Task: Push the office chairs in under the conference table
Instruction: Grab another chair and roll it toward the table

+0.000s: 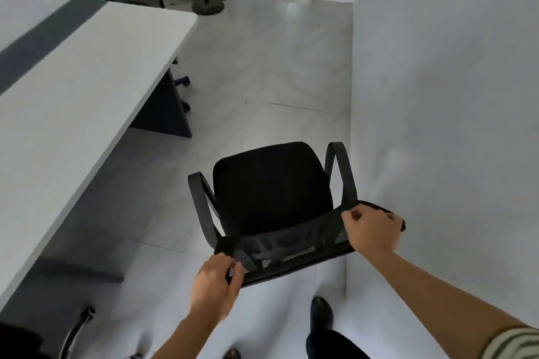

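Observation:
A black office chair with a mesh backrest and two loop armrests stands on the tiled floor, right of the conference table and apart from it. The table has a white top with a dark grey stripe. My left hand grips the left end of the backrest's top edge. My right hand is closed over the right end of that edge. The chair's base and wheels are hidden under the seat.
A white wall runs close along the chair's right side. Castors of another chair poke out beside the table's dark leg panel. A second chair's armrest shows at the bottom left. My shoe is behind the chair. A round stand base sits far ahead.

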Available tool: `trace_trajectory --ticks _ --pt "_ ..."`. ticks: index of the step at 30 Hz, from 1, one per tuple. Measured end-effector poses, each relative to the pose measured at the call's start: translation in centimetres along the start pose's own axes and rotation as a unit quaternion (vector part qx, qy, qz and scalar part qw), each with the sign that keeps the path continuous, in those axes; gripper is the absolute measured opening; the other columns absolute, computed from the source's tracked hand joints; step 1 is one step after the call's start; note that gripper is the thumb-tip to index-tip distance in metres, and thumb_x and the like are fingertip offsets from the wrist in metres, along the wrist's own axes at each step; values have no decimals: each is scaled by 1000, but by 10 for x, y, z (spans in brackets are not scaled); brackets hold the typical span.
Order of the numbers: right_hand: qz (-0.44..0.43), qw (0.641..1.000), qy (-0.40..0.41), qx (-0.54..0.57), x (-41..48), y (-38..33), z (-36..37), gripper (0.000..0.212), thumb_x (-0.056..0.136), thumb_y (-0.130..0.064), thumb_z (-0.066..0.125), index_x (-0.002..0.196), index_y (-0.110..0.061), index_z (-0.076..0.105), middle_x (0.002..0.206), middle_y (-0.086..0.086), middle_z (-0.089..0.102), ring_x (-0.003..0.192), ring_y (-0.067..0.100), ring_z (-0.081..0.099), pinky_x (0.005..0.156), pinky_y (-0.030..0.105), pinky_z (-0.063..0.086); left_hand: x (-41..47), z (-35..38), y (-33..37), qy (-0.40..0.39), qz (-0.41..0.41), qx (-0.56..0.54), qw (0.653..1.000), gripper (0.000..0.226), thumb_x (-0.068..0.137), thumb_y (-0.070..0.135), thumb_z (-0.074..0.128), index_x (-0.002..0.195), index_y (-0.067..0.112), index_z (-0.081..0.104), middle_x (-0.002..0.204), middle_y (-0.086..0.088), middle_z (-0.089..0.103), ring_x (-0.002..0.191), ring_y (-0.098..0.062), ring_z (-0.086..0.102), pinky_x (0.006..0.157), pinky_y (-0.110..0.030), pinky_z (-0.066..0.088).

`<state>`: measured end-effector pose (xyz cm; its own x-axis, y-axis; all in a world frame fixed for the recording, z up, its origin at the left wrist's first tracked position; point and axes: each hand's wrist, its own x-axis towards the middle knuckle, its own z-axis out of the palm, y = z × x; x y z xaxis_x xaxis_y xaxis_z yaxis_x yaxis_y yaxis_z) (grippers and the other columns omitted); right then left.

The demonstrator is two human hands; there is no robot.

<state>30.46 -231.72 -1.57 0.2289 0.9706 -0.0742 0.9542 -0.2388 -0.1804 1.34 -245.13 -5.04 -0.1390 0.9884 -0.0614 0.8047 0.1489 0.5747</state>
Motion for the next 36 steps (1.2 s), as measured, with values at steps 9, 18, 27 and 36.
trace_trajectory --ticks 9,18,27,36 --pt "-139 989 -23 33 146 -27 6 21 83 -39 51 69 -27 62 56 -5 60 61 22 55 84 37 33 46 41 54 82 -91 -28 992 30 88 32 37 68 15 52 67 10 43 60 -11 39 60 -23 33" --pt "-201 979 -31 9 209 -111 20 25 84 -39 50 72 -26 66 56 -5 63 59 19 55 81 35 34 107 9 26 125 -135 -46 982 32 85 30 38 63 13 53 61 4 49 57 -13 43 59 -18 32" --pt "-293 954 -62 -2 239 -210 33 27 84 -39 51 66 -23 62 55 -4 63 56 21 53 70 33 29 143 -31 -10 164 -207 -88 960 40 86 40 35 69 11 57 66 2 53 64 -12 49 57 -32 43" --pt "-404 911 -78 -5 293 -307 48 29 84 -39 51 64 -22 63 57 -3 66 56 21 58 70 33 39 187 -40 -16 232 -311 -97 916 41 85 41 35 70 10 58 69 1 55 65 -11 51 56 -33 45"
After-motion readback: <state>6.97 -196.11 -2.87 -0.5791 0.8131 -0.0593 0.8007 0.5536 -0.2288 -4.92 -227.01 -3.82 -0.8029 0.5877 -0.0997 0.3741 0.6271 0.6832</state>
